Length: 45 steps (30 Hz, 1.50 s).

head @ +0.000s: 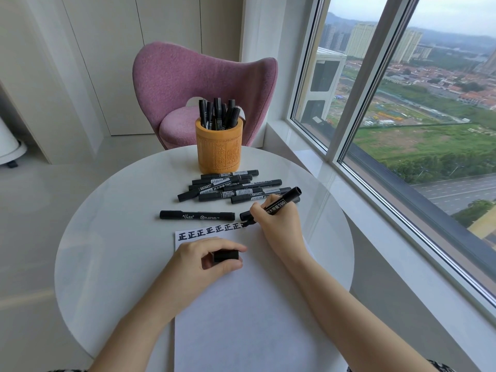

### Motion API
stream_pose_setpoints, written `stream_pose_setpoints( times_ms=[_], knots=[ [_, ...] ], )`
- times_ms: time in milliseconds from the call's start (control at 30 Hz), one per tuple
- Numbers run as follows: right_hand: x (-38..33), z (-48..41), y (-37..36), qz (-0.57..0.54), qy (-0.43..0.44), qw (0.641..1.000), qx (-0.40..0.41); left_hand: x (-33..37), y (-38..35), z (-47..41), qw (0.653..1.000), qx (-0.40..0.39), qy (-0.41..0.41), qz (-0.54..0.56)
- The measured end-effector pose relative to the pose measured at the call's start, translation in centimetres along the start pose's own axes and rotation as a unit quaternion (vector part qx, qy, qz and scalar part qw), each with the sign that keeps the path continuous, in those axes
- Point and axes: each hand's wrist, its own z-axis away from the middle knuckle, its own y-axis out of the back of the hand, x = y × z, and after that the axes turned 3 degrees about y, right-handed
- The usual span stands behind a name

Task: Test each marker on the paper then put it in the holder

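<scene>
A white sheet of paper (pixel 249 304) lies on the round white table (pixel 112 237), with a row of several black characters (pixel 209 230) along its top edge. My right hand (pixel 279 224) grips an uncapped black marker (pixel 281 204), its tip touching the paper at the right end of that row. My left hand (pixel 206 261) rests on the paper and holds the black cap (pixel 226 255). An orange carved holder (pixel 219 147) stands at the table's far side with several black markers (pixel 218 114) upright in it. Several capped markers (pixel 230 187) lie piled in front of it.
One capped marker (pixel 197 215) lies alone, left of my right hand, and another's end (pixel 244 214) shows just beside my fingers. A pink armchair (pixel 204 84) stands behind the table. A window ledge (pixel 375 237) and large window (pixel 429 103) run along the right.
</scene>
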Motion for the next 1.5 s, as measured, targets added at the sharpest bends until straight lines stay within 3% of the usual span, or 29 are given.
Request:
stream_pose_setpoints(
  times_ms=[1133,1500],
  knots=[
    [0.5,-0.3,0.1,-0.025,0.004,0.999,0.027,0.1,0.0,0.1,1.0,-0.002,-0.008,0.01],
    [-0.2,-1.4,1.5,-0.211,-0.088,0.973,-0.013,0.4,0.2,-0.3,1.0,0.013,-0.006,-0.005]
  ],
)
